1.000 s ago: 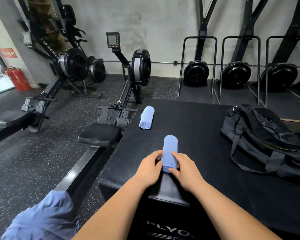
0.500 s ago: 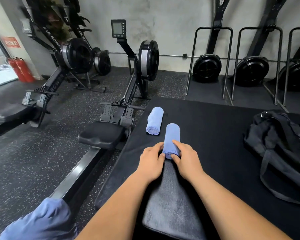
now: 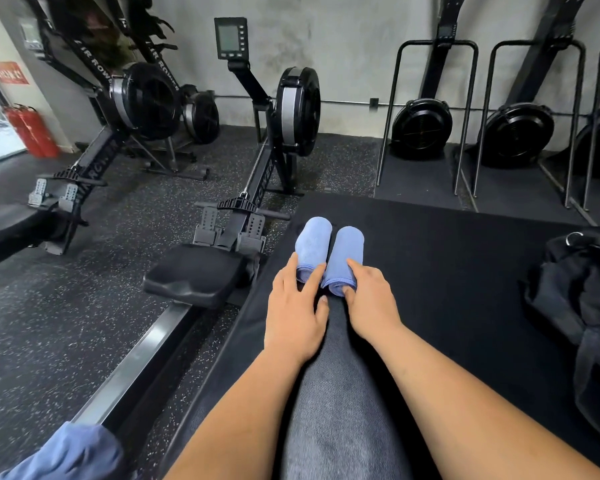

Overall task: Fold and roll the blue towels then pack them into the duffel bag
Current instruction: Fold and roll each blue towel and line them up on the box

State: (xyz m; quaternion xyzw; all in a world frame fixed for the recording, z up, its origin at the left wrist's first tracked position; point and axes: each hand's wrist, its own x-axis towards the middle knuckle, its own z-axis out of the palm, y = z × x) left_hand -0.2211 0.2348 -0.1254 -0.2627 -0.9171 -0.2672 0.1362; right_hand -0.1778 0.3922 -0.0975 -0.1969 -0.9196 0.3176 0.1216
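left hand (image 3: 293, 313) rests flat, grip open, on the left roll (image 3: 312, 240); right hand (image 3: 371, 303) pinches the right roll (image 3: 347, 251).

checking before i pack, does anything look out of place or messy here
One thing: a bunched blue cloth, probably an unrolled towel, sits at bottom left beside the rower rail, off the black box. The left roll and right roll lie neatly side by side on it.

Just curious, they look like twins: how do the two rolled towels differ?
The left roll lies farther away; the right roll sits nearer. The left hand rests straight fingers on the left roll; the right hand pinches the right roll's near end. Both are blue, side by side on the black mat.
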